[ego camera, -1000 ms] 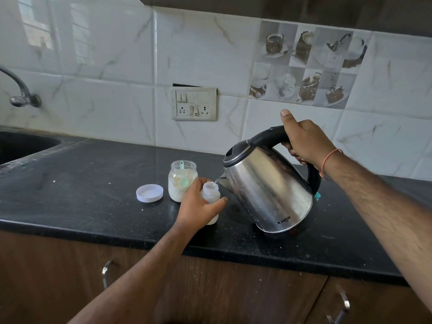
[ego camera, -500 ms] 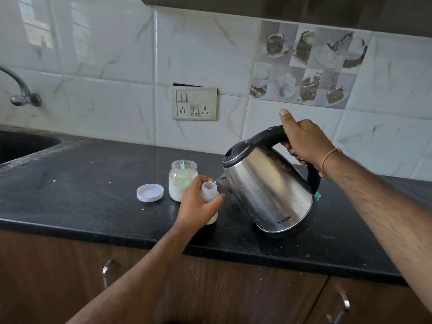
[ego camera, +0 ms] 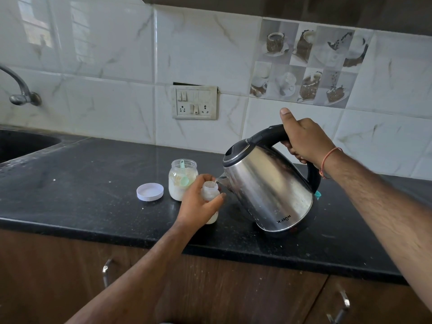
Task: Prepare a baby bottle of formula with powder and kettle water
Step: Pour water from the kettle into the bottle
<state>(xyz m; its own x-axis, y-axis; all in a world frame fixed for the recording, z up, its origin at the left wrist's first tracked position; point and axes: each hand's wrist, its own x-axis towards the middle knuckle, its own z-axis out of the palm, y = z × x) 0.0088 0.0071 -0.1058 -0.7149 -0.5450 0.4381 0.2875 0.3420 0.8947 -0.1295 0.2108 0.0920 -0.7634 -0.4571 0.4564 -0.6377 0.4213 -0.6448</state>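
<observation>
My left hand [ego camera: 198,202] fingers grip the bottle [ego camera: 210,197]; my right hand [ego camera: 304,139] fingers grip the kettle [ego camera: 268,190] handle. I'd tilt gently, spout over the bottle's mouth.

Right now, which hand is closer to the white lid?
Left. The left hand holds the bottle just right of the lid; the right hand grips the kettle handle, farther right.

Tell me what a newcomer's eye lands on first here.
The tilted steel kettle, gripped by the right hand, spout at the mouth of the small bottle held by the left hand on the black counter. Behind the bottle stands an open powder jar, its white lid beside it.
</observation>
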